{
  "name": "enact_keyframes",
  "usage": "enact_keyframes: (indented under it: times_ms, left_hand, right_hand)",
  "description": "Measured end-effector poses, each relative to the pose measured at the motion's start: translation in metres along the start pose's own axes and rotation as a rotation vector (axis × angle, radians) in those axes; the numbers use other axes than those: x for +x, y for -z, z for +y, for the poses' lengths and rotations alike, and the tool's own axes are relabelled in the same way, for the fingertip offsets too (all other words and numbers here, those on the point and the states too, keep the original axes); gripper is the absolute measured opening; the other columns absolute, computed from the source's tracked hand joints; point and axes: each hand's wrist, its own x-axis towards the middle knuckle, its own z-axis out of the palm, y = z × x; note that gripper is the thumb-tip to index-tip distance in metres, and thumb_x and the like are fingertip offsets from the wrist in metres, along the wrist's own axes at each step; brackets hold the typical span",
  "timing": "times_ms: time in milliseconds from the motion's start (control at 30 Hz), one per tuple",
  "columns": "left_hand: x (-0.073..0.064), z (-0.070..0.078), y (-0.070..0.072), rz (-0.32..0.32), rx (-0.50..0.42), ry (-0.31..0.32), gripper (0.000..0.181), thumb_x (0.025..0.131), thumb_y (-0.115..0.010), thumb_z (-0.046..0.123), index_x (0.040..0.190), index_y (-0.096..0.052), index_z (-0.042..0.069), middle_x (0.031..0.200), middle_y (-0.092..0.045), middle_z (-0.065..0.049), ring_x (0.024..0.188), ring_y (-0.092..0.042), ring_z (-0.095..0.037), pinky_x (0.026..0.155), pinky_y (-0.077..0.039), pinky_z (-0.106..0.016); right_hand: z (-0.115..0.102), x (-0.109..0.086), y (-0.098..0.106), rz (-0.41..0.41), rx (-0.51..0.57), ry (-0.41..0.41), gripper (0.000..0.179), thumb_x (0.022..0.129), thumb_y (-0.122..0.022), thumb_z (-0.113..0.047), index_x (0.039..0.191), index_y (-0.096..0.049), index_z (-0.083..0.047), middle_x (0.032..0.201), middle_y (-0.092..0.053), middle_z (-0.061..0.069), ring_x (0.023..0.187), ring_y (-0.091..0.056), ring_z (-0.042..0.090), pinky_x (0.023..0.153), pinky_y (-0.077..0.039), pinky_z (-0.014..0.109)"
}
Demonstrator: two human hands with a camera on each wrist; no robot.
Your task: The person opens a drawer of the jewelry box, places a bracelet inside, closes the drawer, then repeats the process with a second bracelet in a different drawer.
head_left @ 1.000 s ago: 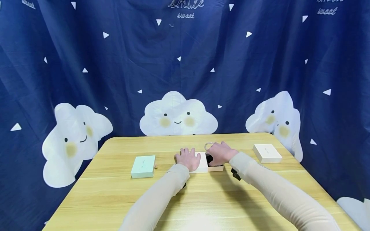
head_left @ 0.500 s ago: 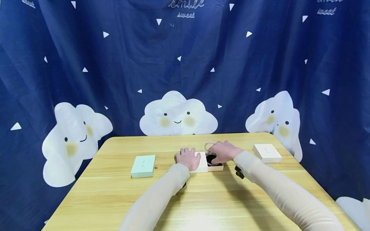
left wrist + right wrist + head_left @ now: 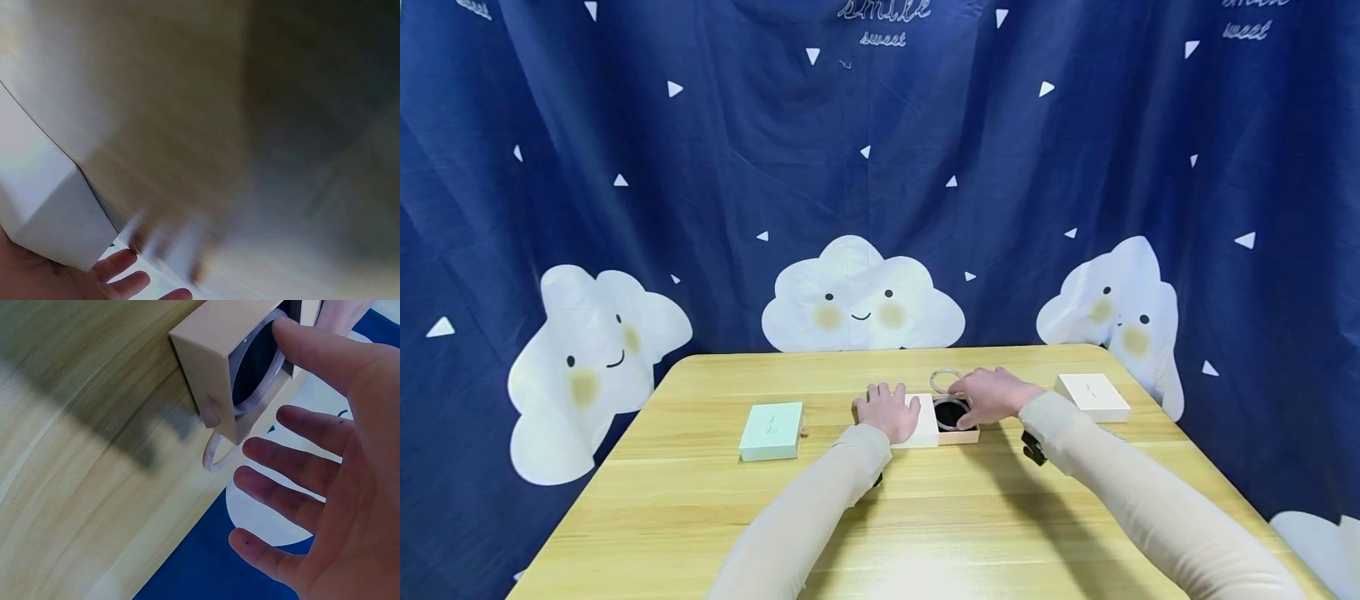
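On the table, a drawer-style gift box has its pink drawer point(image 3: 960, 437) slid out to the right of its white sleeve point(image 3: 925, 429). A pale bangle point(image 3: 267, 384) lies on the drawer's black lining. Resting on the sleeve, my left hand point(image 3: 887, 414) has its fingers spread. My right hand point(image 3: 995, 396) is over the drawer's right end. In the right wrist view its thumb tip is right at the bangle's rim, while the other fingers are loosely extended, holding nothing. A second pale bangle point(image 3: 932, 382) sits on the table just behind the drawer.
A mint-green box point(image 3: 772, 432) with a small pull tab stands to the left. Toward the right edge of the wooden table point(image 3: 700, 517) is another white box point(image 3: 1093, 397). Behind the table hangs a dark blue cloud-print curtain point(image 3: 722, 208).
My right hand has drawn back to the right, uncovering the bangle in the drawer. The left hand has stayed in place on the sleeve.
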Motion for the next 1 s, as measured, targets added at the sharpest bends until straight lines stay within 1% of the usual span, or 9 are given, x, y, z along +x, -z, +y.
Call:
enact_keyframes:
  times_ms: [67,167,300,400,467,600,767,1000]
  left_hand:
    - [0.000,0.000,0.000,-0.001,-0.001,-0.001,0.064,0.105,-0.019,0.058,0.155,-0.039,0.023,0.155,-0.041,-0.016,0.144,-0.035,-0.038,0.091,-0.044,-0.063]
    - [0.000,0.000,-0.001,-0.003,0.000,0.000,0.064,0.104,-0.019,0.058,0.154,-0.039,0.023,0.155,-0.042,-0.016,0.144,-0.036,-0.038,0.090,-0.045,-0.063]
    - [0.003,0.000,-0.003,0.007,0.008,0.002,0.065,0.104,-0.018,0.059,0.154,-0.040,0.023,0.153,-0.043,-0.015,0.142,-0.037,-0.038,0.087,-0.045,-0.063]
    - [0.005,0.000,-0.004,0.011,0.009,0.002,0.066,0.104,-0.017,0.059,0.154,-0.040,0.023,0.153,-0.042,-0.016,0.142,-0.036,-0.038,0.089,-0.044,-0.063]
    - [0.005,-0.001,-0.004,0.006,0.005,0.002,0.066,0.104,-0.016,0.059,0.154,-0.039,0.023,0.154,-0.042,-0.016,0.143,-0.035,-0.038,0.092,-0.043,-0.064]
    - [0.006,-0.001,-0.005,0.000,0.010,0.000,0.067,0.103,-0.015,0.059,0.154,-0.039,0.023,0.154,-0.042,-0.016,0.142,-0.035,-0.038,0.091,-0.043,-0.063]
    - [0.007,-0.001,-0.005,0.016,0.024,0.000,0.067,0.103,-0.015,0.060,0.153,-0.040,0.024,0.151,-0.045,-0.015,0.139,-0.039,-0.036,0.087,-0.045,-0.061]
    - [0.006,0.000,-0.003,-0.001,0.022,0.006,0.066,0.104,-0.016,0.059,0.153,-0.040,0.024,0.151,-0.044,-0.014,0.137,-0.040,-0.036,0.086,-0.045,-0.061]
  right_hand:
    - [0.002,-0.001,-0.001,-0.005,0.016,-0.003,0.058,0.079,-0.082,-0.046,0.129,-0.067,-0.020,0.113,-0.072,-0.003,0.110,-0.064,0.022,0.098,-0.043,0.065]
    - [0.003,-0.004,-0.001,-0.005,0.040,0.009,0.063,0.078,-0.083,-0.047,0.131,-0.066,-0.017,0.111,-0.072,-0.001,0.110,-0.065,0.023,0.097,-0.042,0.067]
    - [0.006,-0.005,-0.001,-0.010,0.063,0.000,0.072,0.076,-0.085,-0.047,0.136,-0.063,-0.015,0.125,-0.069,0.004,0.119,-0.062,0.027,0.100,-0.040,0.068]
    - [0.009,-0.006,-0.002,-0.015,0.073,-0.004,0.078,0.072,-0.088,-0.046,0.138,-0.061,-0.015,0.133,-0.066,0.006,0.125,-0.059,0.030,0.101,-0.039,0.068]
    - [0.011,-0.005,-0.003,-0.016,0.077,0.005,0.081,0.070,-0.090,-0.043,0.139,-0.060,-0.014,0.134,-0.065,0.008,0.126,-0.058,0.032,0.100,-0.040,0.068]
    - [0.016,-0.005,-0.007,-0.031,0.075,0.004,0.083,0.067,-0.091,-0.036,0.141,-0.058,-0.016,0.134,-0.065,0.006,0.126,-0.057,0.031,0.101,-0.040,0.069]
    - [0.020,-0.005,-0.007,-0.033,0.078,0.012,0.083,0.065,-0.087,-0.025,0.142,-0.057,-0.017,0.130,-0.066,0.005,0.123,-0.058,0.030,0.100,-0.040,0.069]
    - [0.021,-0.006,-0.008,-0.046,0.102,0.023,0.083,0.067,-0.084,-0.021,0.144,-0.055,-0.015,0.132,-0.065,0.005,0.123,-0.057,0.030,0.101,-0.039,0.071]
